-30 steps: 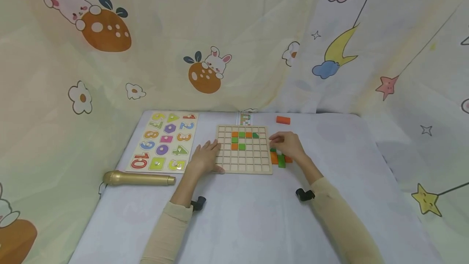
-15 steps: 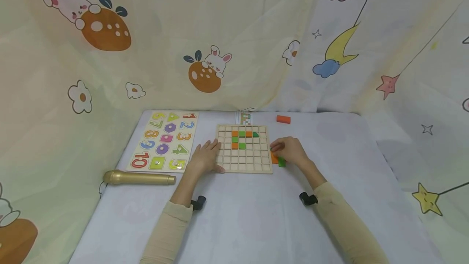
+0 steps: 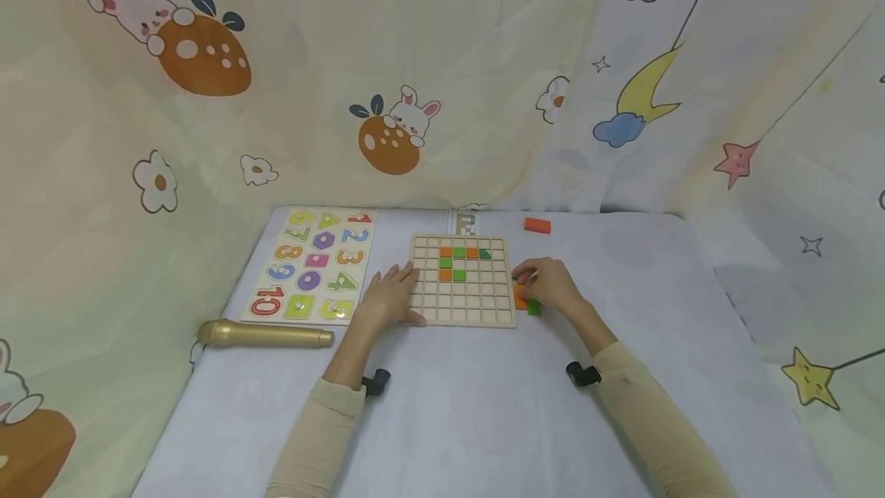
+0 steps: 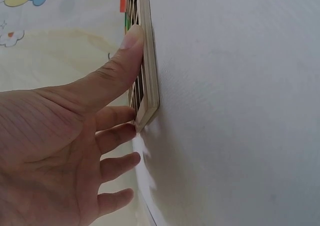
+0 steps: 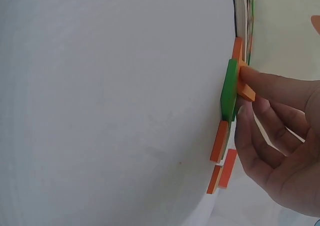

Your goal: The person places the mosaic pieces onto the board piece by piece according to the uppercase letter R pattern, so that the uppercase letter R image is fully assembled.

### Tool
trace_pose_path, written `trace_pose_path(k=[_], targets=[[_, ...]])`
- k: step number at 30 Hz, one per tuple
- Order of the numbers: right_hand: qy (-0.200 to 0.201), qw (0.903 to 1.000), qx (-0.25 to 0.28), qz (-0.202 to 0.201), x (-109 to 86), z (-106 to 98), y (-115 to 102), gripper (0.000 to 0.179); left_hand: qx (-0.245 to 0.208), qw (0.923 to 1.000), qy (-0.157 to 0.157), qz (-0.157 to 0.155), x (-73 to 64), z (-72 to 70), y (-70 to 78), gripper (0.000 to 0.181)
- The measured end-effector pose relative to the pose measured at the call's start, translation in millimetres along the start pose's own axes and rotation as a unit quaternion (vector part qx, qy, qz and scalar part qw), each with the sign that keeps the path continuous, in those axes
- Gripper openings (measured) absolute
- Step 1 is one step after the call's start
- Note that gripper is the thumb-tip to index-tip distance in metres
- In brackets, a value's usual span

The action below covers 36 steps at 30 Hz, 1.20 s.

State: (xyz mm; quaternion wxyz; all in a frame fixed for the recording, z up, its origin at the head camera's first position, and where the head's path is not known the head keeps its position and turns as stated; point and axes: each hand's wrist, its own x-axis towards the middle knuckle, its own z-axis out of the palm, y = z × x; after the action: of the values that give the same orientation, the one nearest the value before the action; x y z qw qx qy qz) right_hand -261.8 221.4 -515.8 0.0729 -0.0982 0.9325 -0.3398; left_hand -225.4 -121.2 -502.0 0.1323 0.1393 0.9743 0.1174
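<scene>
A wooden grid board lies on the table with several orange and green tiles set in its upper cells. My left hand rests spread at its left edge; the left wrist view shows the thumb on the board's near edge and the other fingers at its corner. Right of the board, my right hand is over a small pile of loose tiles. In the right wrist view its thumb and a finger pinch an orange tile, just above a green tile. Part of the pile is hidden under the hand.
A number-and-shape puzzle board lies to the left, with a gold microphone in front of it. Behind the grid board is a small pattern card. An orange block lies at the back right.
My right hand has come slightly down and nearer over the loose tiles, covering more of them. My left hand and the tiles in the board have stayed put.
</scene>
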Motion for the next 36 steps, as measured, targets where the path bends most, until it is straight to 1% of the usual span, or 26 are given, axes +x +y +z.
trace_pose_path(k=[4,8,15,22,29,33,36], targets=[[0.0,0.9999,0.016,0.005,0.6,-3.1,-1.1,0.035,-0.004,1.0,-0.001,0.002,-1.3,-1.5,0.5,0.114],[0.003,0.9997,0.024,0.001,2.9,-7.0,-5.2,0.039,-0.006,1.0,-0.001,0.0,-2.9,-3.2,1.6,0.114],[0.017,0.9984,0.036,-0.041,14.5,-9.0,-20.2,0.037,-0.001,1.0,0.002,-0.002,-3.5,-3.6,1.5,0.113],[0.025,0.9969,0.056,-0.049,27.1,0.4,-31.2,0.035,-0.004,1.0,-0.005,-0.001,-1.1,-1.5,1.6,0.114],[0.009,0.9959,0.073,-0.052,37.4,10.7,-37.6,0.038,0.005,0.9999,-0.007,-0.005,0.1,1.9,0.5,0.115],[0.0,0.9958,0.082,-0.041,43.7,18.5,-38.9,0.036,0.007,0.9999,-0.005,-0.006,0.4,1.6,0.3,0.114],[-0.003,0.9955,0.085,-0.042,47.7,24.8,-38.9,0.033,0.004,1.0,-0.004,-0.005,0.1,0.8,0.6,0.114]])
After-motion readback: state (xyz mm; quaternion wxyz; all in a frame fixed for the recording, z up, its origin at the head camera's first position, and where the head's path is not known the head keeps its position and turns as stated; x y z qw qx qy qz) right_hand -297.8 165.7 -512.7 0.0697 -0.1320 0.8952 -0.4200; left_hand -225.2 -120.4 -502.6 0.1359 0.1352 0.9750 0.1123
